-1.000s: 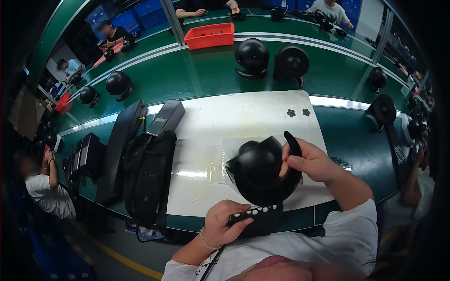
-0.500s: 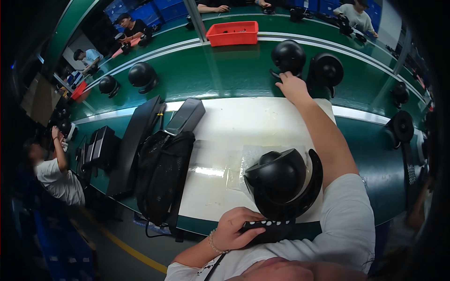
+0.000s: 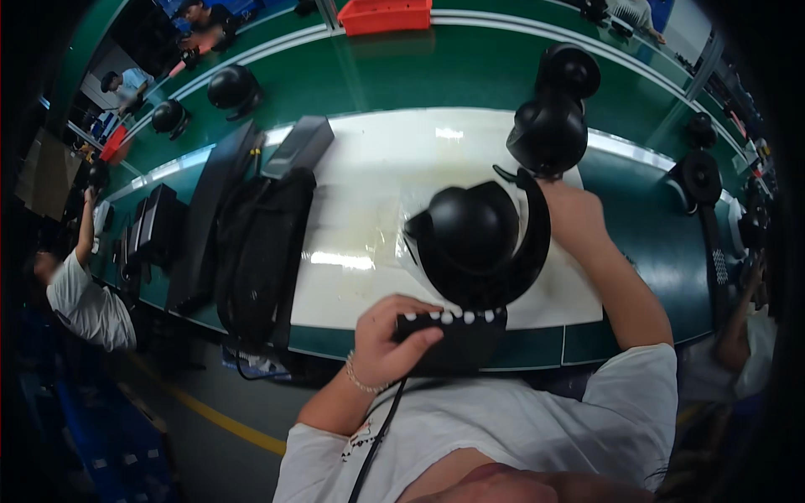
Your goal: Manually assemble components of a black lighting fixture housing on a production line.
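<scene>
My left hand [image 3: 388,339] is closed on the flat black base [image 3: 453,329] with a row of white dots along its edge. Above that base is a glossy black ball-shaped unit [image 3: 474,222] with a curved arm, leaning over the white mat [image 3: 360,201]; whether the two are joined is hard to see. Further right, my right hand [image 3: 568,210] grips a second black ball-shaped unit [image 3: 549,134] from below, its fingers mostly hidden behind it. Just beyond that unit, a third black round unit [image 3: 572,69] stands on the green surface.
Left of the mat lie a black mesh bag [image 3: 264,251], a grey box [image 3: 300,144] and a long black box [image 3: 214,218]. Two black ball units [image 3: 233,88] stand at the far left. A red bin [image 3: 386,15] sits at the back. People work around the benches.
My right hand has taken a black ball-shaped unit off the far green surface and drawn it toward me. My left hand keeps its hold on the base. The view has tilted down.
</scene>
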`<state>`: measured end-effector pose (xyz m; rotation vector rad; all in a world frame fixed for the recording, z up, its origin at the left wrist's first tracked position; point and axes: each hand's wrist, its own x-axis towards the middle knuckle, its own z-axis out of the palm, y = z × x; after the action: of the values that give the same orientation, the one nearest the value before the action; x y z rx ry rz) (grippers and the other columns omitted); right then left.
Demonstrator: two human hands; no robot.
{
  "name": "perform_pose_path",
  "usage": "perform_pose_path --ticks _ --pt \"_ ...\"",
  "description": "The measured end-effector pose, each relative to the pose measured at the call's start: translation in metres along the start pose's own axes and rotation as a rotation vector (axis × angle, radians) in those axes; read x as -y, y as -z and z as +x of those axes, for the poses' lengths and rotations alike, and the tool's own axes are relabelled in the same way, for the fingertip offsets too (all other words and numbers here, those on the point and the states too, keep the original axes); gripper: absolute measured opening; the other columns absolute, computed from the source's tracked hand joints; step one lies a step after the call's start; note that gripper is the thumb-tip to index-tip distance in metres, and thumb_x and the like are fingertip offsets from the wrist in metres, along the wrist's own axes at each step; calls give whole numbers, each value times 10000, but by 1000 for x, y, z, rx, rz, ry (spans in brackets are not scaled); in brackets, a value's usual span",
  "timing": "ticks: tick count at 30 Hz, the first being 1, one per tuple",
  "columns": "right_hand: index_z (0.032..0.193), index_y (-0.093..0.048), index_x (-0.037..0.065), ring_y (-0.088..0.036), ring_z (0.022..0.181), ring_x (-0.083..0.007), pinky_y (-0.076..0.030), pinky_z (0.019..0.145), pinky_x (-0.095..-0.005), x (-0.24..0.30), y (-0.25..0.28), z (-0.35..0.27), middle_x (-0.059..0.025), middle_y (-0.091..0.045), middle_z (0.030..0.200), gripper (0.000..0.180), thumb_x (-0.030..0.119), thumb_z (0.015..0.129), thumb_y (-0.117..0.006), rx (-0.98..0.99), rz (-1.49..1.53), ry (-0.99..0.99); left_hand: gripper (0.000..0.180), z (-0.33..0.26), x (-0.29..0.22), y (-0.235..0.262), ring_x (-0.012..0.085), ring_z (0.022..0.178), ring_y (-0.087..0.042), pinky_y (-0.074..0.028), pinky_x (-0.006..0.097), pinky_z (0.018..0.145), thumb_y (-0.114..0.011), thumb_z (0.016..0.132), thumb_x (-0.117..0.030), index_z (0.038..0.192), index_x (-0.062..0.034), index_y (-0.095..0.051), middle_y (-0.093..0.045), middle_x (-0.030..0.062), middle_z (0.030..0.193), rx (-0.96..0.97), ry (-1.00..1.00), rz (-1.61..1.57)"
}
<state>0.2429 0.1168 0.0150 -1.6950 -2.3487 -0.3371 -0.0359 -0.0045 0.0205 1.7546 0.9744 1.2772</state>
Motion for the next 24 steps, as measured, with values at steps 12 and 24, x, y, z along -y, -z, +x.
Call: perform_pose_path --ticks 12,24 --pt "866 -588 38 -561 764 -237 -450 652 -314 78 75 -68 -73 -597 859 306 136 632 -760 -250 1131 499 266 -18 -20 -17 224 788 -619 -474 284 677 -702 622 47 842 -6 -562 -625 144 858 -52 -169 -151" --pt "894 -570 10 -599 743 -167 -473 654 -237 76 77 -77 -94 -598 800 202 46 732 -686 219 1705 68 154 -26 -26 -31 101 583 -529 -420 219 543 -716 662 27 741 15 -585 -594 54 667 -240 134 -220"
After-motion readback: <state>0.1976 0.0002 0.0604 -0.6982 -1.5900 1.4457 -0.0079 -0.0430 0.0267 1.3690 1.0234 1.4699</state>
